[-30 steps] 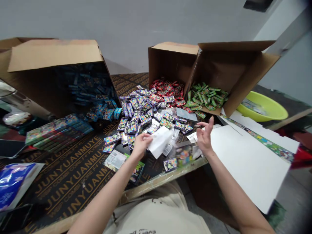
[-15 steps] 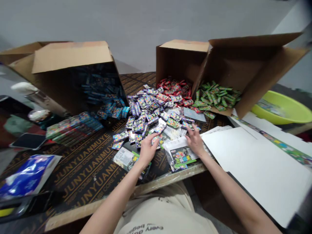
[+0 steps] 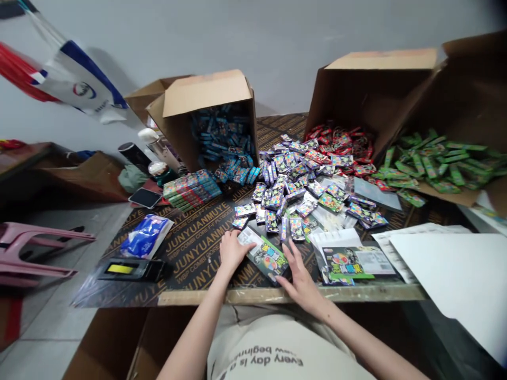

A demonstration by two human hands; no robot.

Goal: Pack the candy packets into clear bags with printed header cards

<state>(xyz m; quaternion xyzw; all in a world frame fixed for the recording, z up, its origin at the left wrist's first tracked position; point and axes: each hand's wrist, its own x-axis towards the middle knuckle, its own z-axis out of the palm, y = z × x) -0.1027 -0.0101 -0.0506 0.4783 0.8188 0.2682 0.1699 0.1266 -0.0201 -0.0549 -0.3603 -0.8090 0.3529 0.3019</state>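
Observation:
A flat printed packet (image 3: 264,257) in clear plastic lies near the table's front edge. My left hand (image 3: 231,252) rests on its left end with the fingers curled over the edge. My right hand (image 3: 300,275) lies at its right end, fingers stretched out and touching it. Just behind the packet spreads a heap of small purple packets (image 3: 285,186). Right of my right hand lies a stack of similar printed bags (image 3: 348,259).
Three tipped cardboard boxes spill blue packets (image 3: 222,138), red packets (image 3: 340,145) and green packets (image 3: 435,158). White cardboard sheets (image 3: 455,269) lie at the right. A blue pouch (image 3: 144,236), a black device (image 3: 130,269), a phone (image 3: 144,197) and pink stools (image 3: 27,250) are at the left.
My view has swung left. Both hands came back from the packet heap to the table's front edge and now rest on the flat printed packet; the white bag has been put down.

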